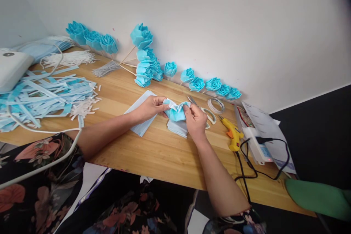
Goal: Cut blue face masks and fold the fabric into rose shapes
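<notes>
Between my two hands a piece of light-blue fabric (177, 114), white on its inner side, is stretched and gathered in the middle. My left hand (152, 109) pinches its left end, and my right hand (195, 117) pinches its right end. Below it lies a small stack of pale blue cut pieces (178, 128) on the wooden table (153, 153). A flat pale blue sheet (141, 128) rests partly under my left hand. Just beyond my right hand are scissors (210, 115), partly hidden by that hand.
Blue fabric flowers (144, 65) line the wall. Blue strips (52, 95) and grey wires (106, 68) lie to the left, under a white cable (46, 131). A roll of tape (216, 105), a yellow glue gun (233, 135) and a power strip (256, 144) are on the right.
</notes>
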Tool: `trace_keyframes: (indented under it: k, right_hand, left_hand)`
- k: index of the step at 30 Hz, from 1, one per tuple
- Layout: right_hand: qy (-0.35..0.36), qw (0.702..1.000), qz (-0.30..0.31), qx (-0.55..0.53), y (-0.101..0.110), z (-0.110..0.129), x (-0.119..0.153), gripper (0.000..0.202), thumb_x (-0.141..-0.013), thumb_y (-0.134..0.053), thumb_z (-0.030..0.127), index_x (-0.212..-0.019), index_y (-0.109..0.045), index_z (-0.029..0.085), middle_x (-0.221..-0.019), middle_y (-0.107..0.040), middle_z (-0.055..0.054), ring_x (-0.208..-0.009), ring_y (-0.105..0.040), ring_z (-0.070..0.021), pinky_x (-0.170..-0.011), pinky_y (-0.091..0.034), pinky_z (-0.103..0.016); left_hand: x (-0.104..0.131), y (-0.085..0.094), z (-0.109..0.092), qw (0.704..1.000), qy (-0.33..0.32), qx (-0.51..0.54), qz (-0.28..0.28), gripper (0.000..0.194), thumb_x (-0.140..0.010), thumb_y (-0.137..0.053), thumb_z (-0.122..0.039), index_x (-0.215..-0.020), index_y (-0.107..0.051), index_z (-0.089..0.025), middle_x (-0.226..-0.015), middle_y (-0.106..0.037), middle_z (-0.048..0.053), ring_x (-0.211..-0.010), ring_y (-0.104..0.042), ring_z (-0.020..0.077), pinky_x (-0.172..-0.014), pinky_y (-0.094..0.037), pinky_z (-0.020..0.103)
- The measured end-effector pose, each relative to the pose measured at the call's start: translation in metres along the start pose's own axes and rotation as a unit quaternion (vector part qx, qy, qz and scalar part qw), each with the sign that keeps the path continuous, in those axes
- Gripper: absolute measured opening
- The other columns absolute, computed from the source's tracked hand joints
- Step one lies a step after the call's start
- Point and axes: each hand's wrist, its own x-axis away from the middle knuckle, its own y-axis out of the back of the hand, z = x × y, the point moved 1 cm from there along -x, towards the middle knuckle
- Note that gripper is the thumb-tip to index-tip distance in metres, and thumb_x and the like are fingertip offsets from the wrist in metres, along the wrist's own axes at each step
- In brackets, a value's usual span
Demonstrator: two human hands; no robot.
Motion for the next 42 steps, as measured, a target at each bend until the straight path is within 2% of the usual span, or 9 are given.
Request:
trace_keyframes:
  k: [2,6,9,20,25,33,36,38,42]
  right_hand:
    - [-0.005,1.000,-0.017,-0.001,0.001,-0.001,-0.001,0.031,-0.090,-0.054,0.039,-0.068,-0.057,0.018,-0.054,-0.039,0.006,-0.052,-0.034,-0.0089,-0.051,-0.028,-0.023]
    - [-0.015,0.997,-0.074,0.001,0.005,-0.001,-0.003,0.038,-0.091,-0.051,0.042,-0.061,-0.045,0.019,-0.055,-0.032,0.006,-0.054,-0.030,-0.0088,-0.053,-0.028,-0.024]
    - [-0.014,0.997,-0.076,0.004,0.005,0.001,-0.004,0.039,-0.091,-0.051,0.043,-0.061,-0.041,0.020,-0.056,-0.031,0.006,-0.055,-0.029,-0.0089,-0.053,-0.028,-0.024]
    - [-0.022,0.997,-0.079,-0.004,0.005,-0.002,-0.004,0.041,-0.091,-0.051,0.042,-0.060,-0.037,0.020,-0.056,-0.028,0.007,-0.054,-0.028,-0.0083,-0.053,-0.026,-0.024]
    - [-0.023,0.997,-0.079,0.008,0.005,-0.001,-0.004,0.042,-0.091,-0.051,0.043,-0.060,-0.036,0.020,-0.055,-0.028,0.007,-0.054,-0.028,-0.0083,-0.052,-0.027,-0.024]
    - [0.002,1.000,-0.002,0.005,-0.001,-0.004,0.001,0.033,-0.090,-0.053,0.043,-0.070,-0.060,0.017,-0.054,-0.040,0.006,-0.052,-0.034,-0.0092,-0.051,-0.029,-0.024]
    - [0.003,1.000,0.017,0.003,-0.002,-0.004,0.002,0.032,-0.090,-0.053,0.043,-0.073,-0.062,0.017,-0.055,-0.042,0.005,-0.053,-0.036,-0.0095,-0.052,-0.031,-0.024]
    - [-0.010,1.000,-0.001,0.002,0.000,-0.004,0.001,0.034,-0.090,-0.053,0.044,-0.070,-0.060,0.017,-0.054,-0.040,0.005,-0.053,-0.035,-0.0095,-0.052,-0.030,-0.024]
    - [-0.034,0.997,-0.066,-0.003,0.004,-0.003,-0.002,0.039,-0.091,-0.051,0.045,-0.064,-0.050,0.018,-0.055,-0.033,0.006,-0.054,-0.032,-0.0090,-0.052,-0.028,-0.024]
  left_hand:
    - [-0.001,0.001,0.001,1.000,-0.007,0.009,-0.013,0.040,-0.071,-0.076,-0.050,-0.081,-0.069,-0.012,-0.078,-0.069,0.004,-0.072,-0.064,0.0150,-0.070,-0.055,0.029]
    - [-0.004,0.005,0.004,0.993,-0.032,0.066,-0.092,0.038,-0.072,-0.077,-0.048,-0.083,-0.067,-0.012,-0.079,-0.069,0.005,-0.072,-0.064,0.0154,-0.067,-0.055,0.029]
    - [-0.005,0.005,0.005,0.988,-0.039,0.087,-0.118,0.038,-0.069,-0.079,-0.046,-0.081,-0.066,-0.012,-0.076,-0.067,0.004,-0.071,-0.063,0.0150,-0.065,-0.056,0.028]
    - [-0.005,0.007,0.011,0.992,-0.023,0.076,-0.095,0.040,-0.074,-0.075,-0.048,-0.093,-0.070,-0.013,-0.087,-0.069,0.006,-0.077,-0.064,0.0162,-0.068,-0.057,0.029]
    - [-0.005,0.007,0.008,0.994,-0.010,0.052,-0.099,0.040,-0.074,-0.074,-0.050,-0.087,-0.072,-0.012,-0.084,-0.070,0.007,-0.074,-0.063,0.0159,-0.067,-0.056,0.029]
    - [-0.002,0.002,0.004,0.999,-0.019,-0.011,-0.045,0.036,-0.070,-0.077,-0.049,-0.076,-0.071,-0.013,-0.071,-0.068,0.004,-0.065,-0.062,0.0147,-0.064,-0.052,0.027]
    - [-0.002,0.002,0.004,0.999,-0.022,-0.022,-0.033,0.034,-0.069,-0.078,-0.047,-0.074,-0.070,-0.014,-0.069,-0.067,0.002,-0.063,-0.061,0.0145,-0.064,-0.052,0.027]
    - [-0.002,0.002,0.003,0.998,-0.034,-0.011,-0.045,0.035,-0.071,-0.076,-0.048,-0.077,-0.070,-0.014,-0.073,-0.068,0.003,-0.066,-0.062,0.0151,-0.065,-0.053,0.028]
    - [-0.004,0.005,0.003,0.991,-0.056,0.033,-0.117,0.038,-0.072,-0.076,-0.049,-0.076,-0.066,-0.013,-0.072,-0.066,0.003,-0.065,-0.061,0.0138,-0.064,-0.053,0.028]
